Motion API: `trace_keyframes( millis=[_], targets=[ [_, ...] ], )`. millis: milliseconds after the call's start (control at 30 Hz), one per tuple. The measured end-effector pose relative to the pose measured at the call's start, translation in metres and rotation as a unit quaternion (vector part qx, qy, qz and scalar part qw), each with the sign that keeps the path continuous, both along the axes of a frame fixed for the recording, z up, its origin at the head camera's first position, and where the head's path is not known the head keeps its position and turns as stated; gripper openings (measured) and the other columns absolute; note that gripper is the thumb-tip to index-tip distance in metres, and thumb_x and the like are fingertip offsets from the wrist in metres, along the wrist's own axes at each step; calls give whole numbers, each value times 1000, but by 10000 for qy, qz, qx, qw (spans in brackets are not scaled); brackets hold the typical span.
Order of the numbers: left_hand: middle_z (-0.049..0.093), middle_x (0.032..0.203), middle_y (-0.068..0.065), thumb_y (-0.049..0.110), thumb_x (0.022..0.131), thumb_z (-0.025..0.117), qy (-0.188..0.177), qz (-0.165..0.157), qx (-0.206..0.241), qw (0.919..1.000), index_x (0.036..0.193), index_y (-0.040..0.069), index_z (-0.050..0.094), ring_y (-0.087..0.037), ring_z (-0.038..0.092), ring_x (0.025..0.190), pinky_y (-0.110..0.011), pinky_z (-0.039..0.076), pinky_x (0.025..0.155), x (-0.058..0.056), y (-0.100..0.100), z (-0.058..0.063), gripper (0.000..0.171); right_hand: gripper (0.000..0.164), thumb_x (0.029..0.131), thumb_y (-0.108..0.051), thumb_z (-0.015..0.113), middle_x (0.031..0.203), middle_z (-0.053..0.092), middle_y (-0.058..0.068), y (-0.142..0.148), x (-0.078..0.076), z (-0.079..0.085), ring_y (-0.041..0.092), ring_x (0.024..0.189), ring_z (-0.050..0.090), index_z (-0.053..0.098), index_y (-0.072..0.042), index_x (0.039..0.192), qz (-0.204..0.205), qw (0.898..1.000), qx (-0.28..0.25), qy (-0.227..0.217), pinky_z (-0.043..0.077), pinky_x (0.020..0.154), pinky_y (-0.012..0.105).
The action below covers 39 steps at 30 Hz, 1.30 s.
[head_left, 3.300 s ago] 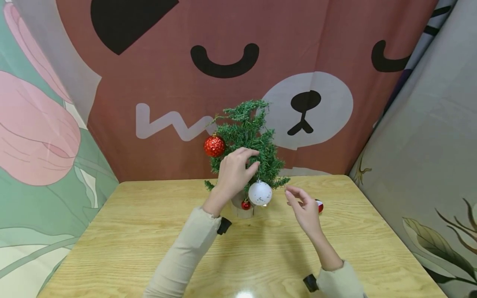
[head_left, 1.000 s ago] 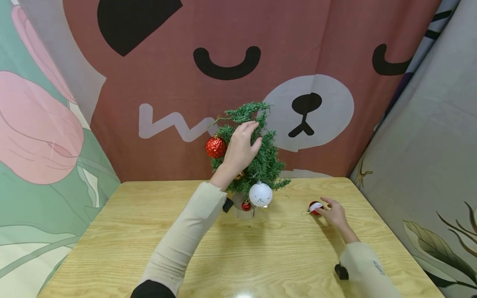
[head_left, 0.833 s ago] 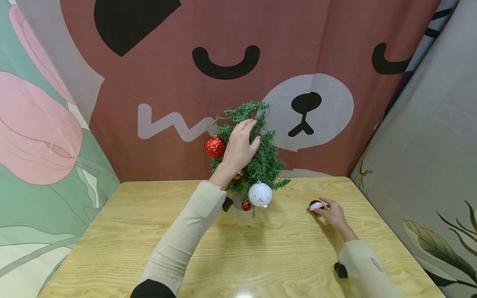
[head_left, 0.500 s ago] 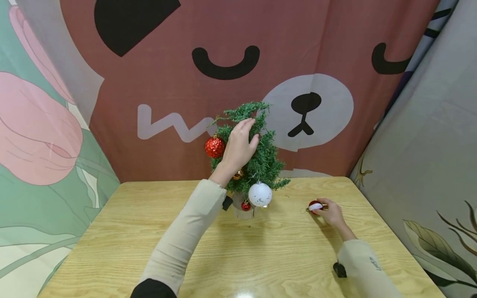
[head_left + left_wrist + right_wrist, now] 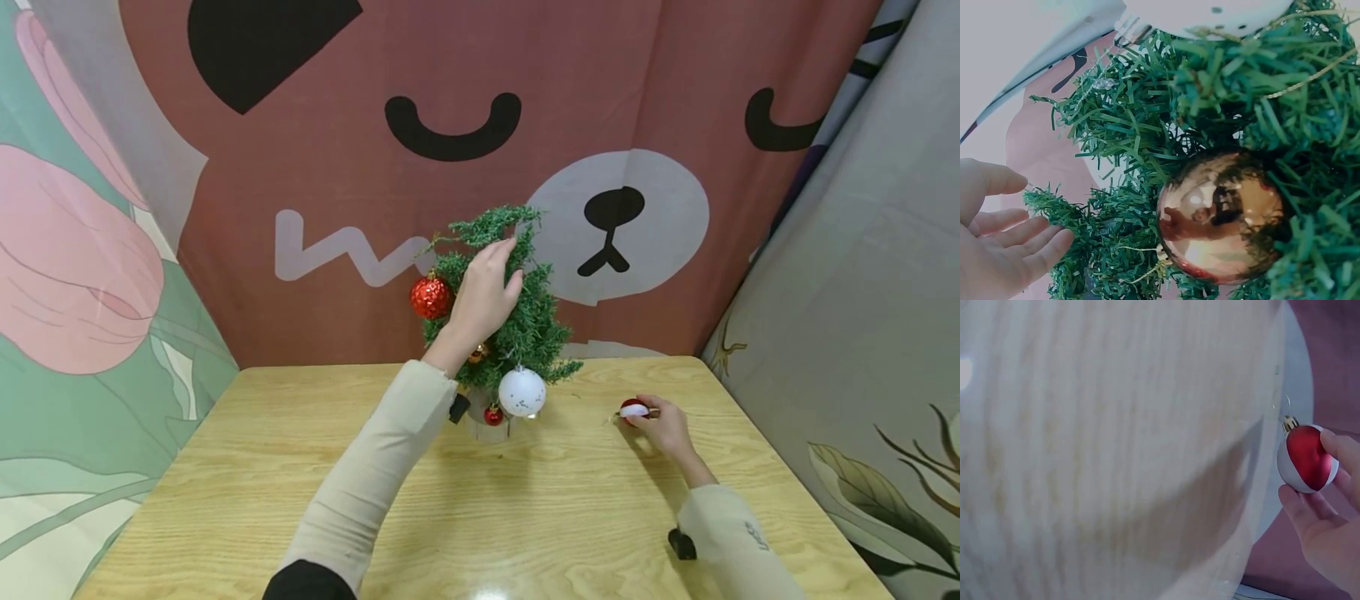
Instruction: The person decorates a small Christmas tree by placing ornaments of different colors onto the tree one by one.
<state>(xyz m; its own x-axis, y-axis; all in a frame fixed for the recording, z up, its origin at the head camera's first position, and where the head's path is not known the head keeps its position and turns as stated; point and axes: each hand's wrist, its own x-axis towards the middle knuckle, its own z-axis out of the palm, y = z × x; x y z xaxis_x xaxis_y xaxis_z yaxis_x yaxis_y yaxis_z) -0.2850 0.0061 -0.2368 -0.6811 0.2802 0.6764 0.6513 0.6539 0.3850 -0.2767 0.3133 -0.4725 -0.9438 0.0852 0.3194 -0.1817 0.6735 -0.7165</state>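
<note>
A small artificial Christmas tree (image 5: 536, 321) stands near the back of the table. My left hand (image 5: 483, 292) is at its upper branches, fingers loosely bent, holding nothing; the left wrist view shows the fingertips (image 5: 1054, 240) beside the green needles. At the right, my right hand (image 5: 667, 429) pinches a red-and-white Christmas bauble (image 5: 634, 410) between thumb and fingers. Its gold cap and thin loop (image 5: 1289, 424) point away from the palm in the right wrist view. On the tree hang a red bauble (image 5: 431, 297), a white bauble (image 5: 522, 392), a shiny gold bauble (image 5: 1222, 215) and a small red bauble (image 5: 492, 415).
The tree rises from a pale round base (image 5: 491, 429) on the wooden table (image 5: 315, 500). Behind the table hangs a brown curtain (image 5: 337, 150) with a bear face; a flowered curtain (image 5: 75, 275) closes the left and a grey one (image 5: 862, 292) the right.
My right hand has left the tree's lower right branch, gone right and taken hold of the red-and-white bauble, lifting and turning it slightly. My left hand has moved up the tree.
</note>
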Motion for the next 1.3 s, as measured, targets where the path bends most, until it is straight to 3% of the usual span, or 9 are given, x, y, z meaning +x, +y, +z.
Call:
trace_keyframes(
  millis=[267,633,833,1000,1200,1233,1300],
  targets=[
    [47,127,-17,10,90,52,-94,45,-129,9999,131,-1,41,-25,47,113,-31,41,90,0,3,3,44,40,78,-3,67,103,57,29,-4,3,13,38,88,58,54,13,112,-205,9996,-41,198,47,65,28],
    [46,128,-16,11,91,51,-47,175,-379,9991,130,-1,43,-25,43,116,-31,39,92,1,4,2,42,37,74,-2,70,98,60,26,-20,-1,33,37,85,59,59,10,107,-644,9922,-492,950,37,56,8],
    [49,125,-16,11,90,52,17,207,-426,9989,128,-1,46,-25,45,115,-31,40,91,-2,3,1,40,36,76,-7,71,98,62,23,-28,3,47,16,82,58,60,6,108,-654,9892,-788,1051,38,56,7],
    [52,121,-15,9,90,53,112,200,-396,9990,126,0,49,-24,48,111,-29,42,88,-4,2,0,37,42,76,-18,72,98,62,22,-30,0,53,11,82,58,60,5,108,-309,9832,-1213,1330,42,59,8],
    [55,118,-15,8,89,53,178,206,-351,9990,123,0,52,-24,52,106,-29,44,85,-6,2,2,35,42,70,-19,77,101,63,9,-20,-27,35,12,88,58,64,-7,108,639,9520,-2313,1901,48,64,16],
    [55,118,-15,7,89,54,175,210,-342,9990,123,0,52,-24,52,106,-29,45,85,-6,2,2,35,42,69,-17,78,102,63,6,-20,-30,34,11,88,58,65,-9,108,903,9413,-2548,2023,49,64,16],
    [55,118,-15,7,89,54,176,217,-337,9990,123,0,52,-24,53,105,-29,45,84,-6,2,2,35,41,71,-16,77,103,62,9,-29,-24,47,11,88,57,64,-6,109,908,9421,-2496,2046,49,65,16]
  ],
)
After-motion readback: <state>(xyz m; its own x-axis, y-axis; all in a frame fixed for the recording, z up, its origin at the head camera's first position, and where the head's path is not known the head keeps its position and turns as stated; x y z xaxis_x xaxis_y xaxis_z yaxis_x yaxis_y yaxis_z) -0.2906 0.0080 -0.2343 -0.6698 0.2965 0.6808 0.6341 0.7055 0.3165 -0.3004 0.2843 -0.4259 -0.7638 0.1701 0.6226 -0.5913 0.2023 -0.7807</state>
